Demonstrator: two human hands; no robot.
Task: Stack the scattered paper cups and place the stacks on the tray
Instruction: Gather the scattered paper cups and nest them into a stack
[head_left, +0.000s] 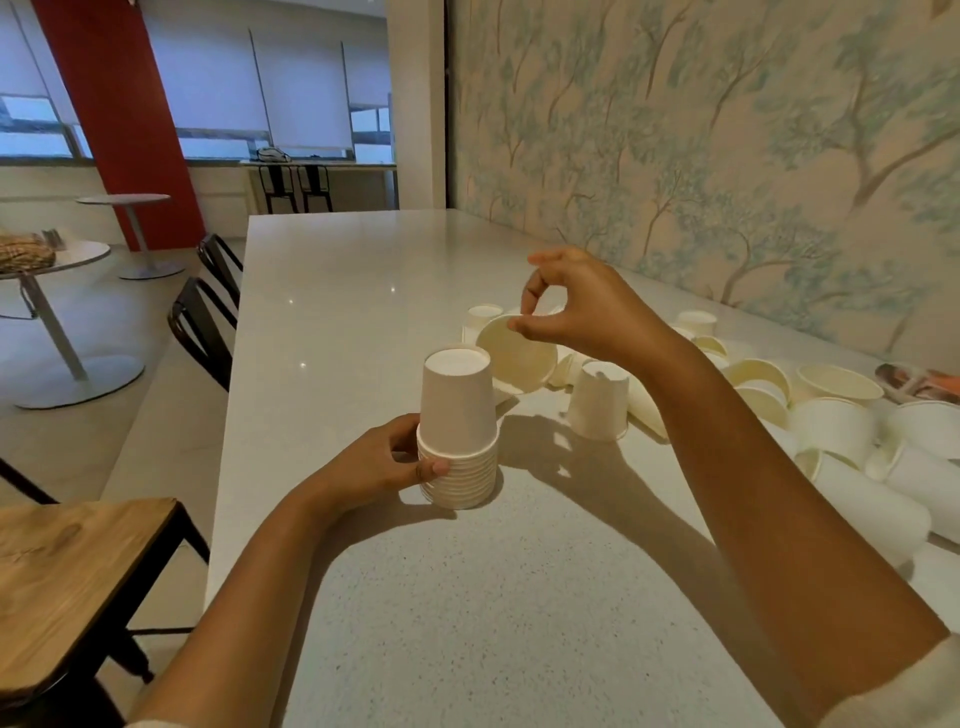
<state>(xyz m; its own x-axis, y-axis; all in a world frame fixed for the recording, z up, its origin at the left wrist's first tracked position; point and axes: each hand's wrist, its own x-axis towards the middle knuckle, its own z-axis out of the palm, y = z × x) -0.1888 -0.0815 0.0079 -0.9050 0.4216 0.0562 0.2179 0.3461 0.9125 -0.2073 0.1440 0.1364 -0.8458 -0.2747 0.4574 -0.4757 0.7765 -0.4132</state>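
An upside-down stack of white paper cups (457, 431) stands on the white table (363, 322). My left hand (384, 462) grips the stack's lower rims from the left. Above and behind it, my right hand (566, 306) pinches the rim of a single paper cup (517, 358), which hangs tilted with its mouth toward me. One upside-down cup (600, 400) stands alone just right of the stack. Several loose cups (831, 426) lie scattered along the wall at right. No tray shows clearly.
A patterned wall (727, 156) borders the table's right side. Black chairs (208, 322) line the table's left edge, with a wooden stool (72, 582) nearer me. A printed sheet or packet (919, 382) lies at the far right.
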